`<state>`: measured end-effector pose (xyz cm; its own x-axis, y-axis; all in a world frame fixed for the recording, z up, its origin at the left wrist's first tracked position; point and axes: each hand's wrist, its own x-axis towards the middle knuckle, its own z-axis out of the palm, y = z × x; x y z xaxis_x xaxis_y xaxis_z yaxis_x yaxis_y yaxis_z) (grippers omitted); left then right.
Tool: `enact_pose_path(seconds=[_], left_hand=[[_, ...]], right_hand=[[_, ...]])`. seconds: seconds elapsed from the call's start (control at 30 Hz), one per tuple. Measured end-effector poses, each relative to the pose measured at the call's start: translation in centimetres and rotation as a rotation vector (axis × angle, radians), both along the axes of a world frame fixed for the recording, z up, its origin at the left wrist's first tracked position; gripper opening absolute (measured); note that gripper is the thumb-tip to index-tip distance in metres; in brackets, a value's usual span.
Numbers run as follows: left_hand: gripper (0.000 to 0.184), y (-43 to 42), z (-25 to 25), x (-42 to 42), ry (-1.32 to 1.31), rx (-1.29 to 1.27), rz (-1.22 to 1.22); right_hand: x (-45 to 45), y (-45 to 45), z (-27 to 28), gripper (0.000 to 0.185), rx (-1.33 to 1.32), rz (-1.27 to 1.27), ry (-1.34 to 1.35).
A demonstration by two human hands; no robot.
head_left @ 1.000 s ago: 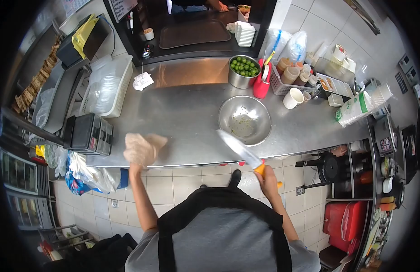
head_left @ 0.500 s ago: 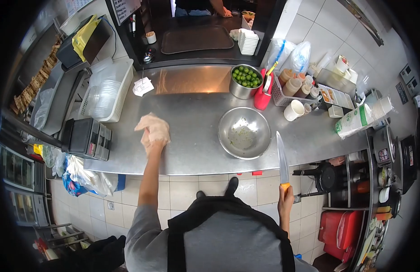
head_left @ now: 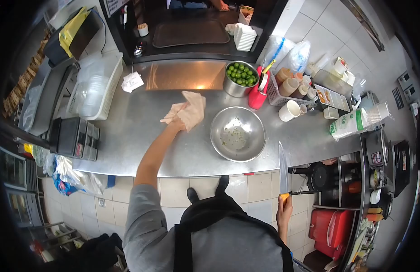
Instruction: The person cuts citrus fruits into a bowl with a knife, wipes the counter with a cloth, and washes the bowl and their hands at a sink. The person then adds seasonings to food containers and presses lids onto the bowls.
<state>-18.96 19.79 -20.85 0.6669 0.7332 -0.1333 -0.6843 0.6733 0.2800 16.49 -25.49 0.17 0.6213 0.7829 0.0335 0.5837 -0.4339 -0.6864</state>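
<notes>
Steel counter [head_left: 128, 136], pale tiled floor [head_left: 173, 187]

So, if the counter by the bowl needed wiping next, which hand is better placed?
Probably the left hand: it holds the cloth over the counter, near the bowl. The right hand grips a knife off the counter's front edge, so it would likely need freeing first.

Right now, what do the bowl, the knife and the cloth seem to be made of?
Bowl: polished metal, probably steel, given bright reflections. Knife: shiny metal blade; orange handle, mostly covered by the right hand, perhaps plastic from its flat colour. Cloth: probably fabric, matte, with soft folds; fibre unclear.
</notes>
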Motion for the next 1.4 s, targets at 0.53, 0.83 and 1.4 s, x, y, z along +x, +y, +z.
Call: enact_pose_path(seconds=[0.53, 0.83, 1.4], left_hand=[[0.038, -21.3, 7.8, -16.2, 0.32, -0.115, 0.696], [0.041, -14.2, 8.2, 1.9, 0.629, -0.012, 0.437], [0.054, -11.1, 4.1, 6.2, 2.05, 1.435, -0.036]], right_hand=[[-2.4, 2.0, -2.1, 0.027, -0.001, 0.2, 0.153], [1.3, 0.1, -4.6, 0.024, 0.055, -0.069, 0.466], [19.8, 14.0, -7.9, 0.035, -0.104, 0.158, -0.433]])
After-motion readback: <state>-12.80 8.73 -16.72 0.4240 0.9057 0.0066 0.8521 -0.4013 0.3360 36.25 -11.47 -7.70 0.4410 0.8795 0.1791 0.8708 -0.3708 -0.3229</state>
